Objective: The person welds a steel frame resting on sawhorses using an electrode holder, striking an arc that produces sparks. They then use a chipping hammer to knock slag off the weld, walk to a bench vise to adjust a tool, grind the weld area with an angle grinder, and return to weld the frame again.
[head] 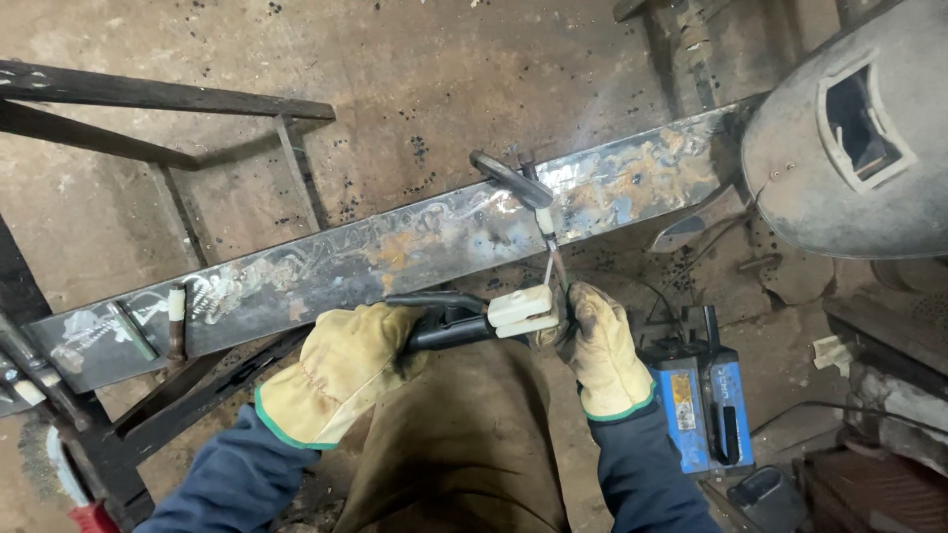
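Observation:
My left hand [341, 370], in a yellow leather glove, grips the black handle of an electrode holder [469, 318] with white jaws. My right hand [600, 341], also gloved, pinches a thin welding rod [549, 245] at the jaws. The rod points up toward a long rusty steel flat bar [395, 252] that runs diagonally across the view. A dark curved metal piece [509, 181] rests on the bar just above the rod's far end.
A grey welding mask [839, 148] lies at the upper right. A blue welding machine [703, 400] sits on the floor by my right arm. A dark steel frame [148, 99] stands at the upper left. Small rods [176, 318] lie on the bar's left end.

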